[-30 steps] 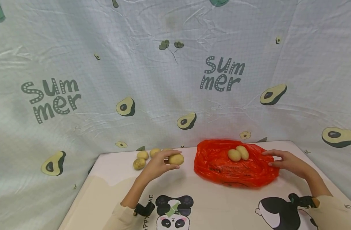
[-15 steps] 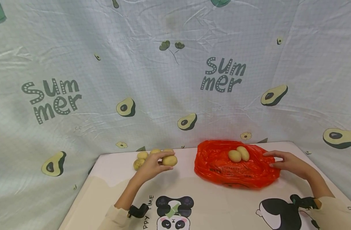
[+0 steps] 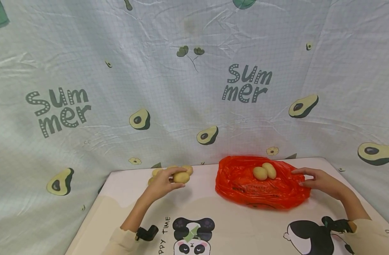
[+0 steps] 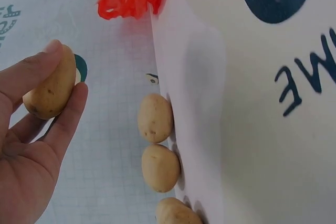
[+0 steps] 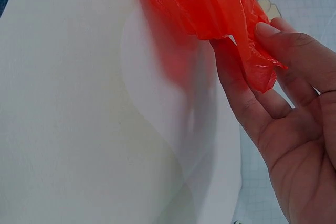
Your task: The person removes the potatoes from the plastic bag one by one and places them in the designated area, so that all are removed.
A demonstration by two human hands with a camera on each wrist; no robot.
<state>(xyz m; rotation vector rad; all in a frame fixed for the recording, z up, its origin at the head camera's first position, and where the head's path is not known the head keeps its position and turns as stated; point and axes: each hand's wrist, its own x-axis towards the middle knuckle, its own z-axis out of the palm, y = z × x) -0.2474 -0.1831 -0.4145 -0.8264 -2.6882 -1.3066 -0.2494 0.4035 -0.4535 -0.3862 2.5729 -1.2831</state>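
Observation:
My left hand (image 3: 161,183) holds a potato (image 3: 181,177) between thumb and fingers, raised over the table's left part. In the left wrist view the held potato (image 4: 52,85) sits between the fingertips and thumb. Several other potatoes (image 3: 187,169) lie behind and beside this hand at the back edge, partly hidden by it. A red plastic bag (image 3: 239,187) lies spread on the right, with two potatoes (image 3: 260,173) resting on it. At the bag's right end, my right hand (image 3: 325,182) pinches its edge; the right wrist view shows the crumpled red plastic (image 5: 260,69) between thumb and fingers.
The table (image 3: 232,226) has a pale top printed with a panda and another cartoon figure. A curtain (image 3: 169,88) with avocado prints and lettering hangs right behind its back edge. Black camera straps (image 3: 147,233) are on both wrists.
My left hand has moved left with its potato, toward the potatoes at the back, and now covers more of them. The right hand and the red bag stay in place.

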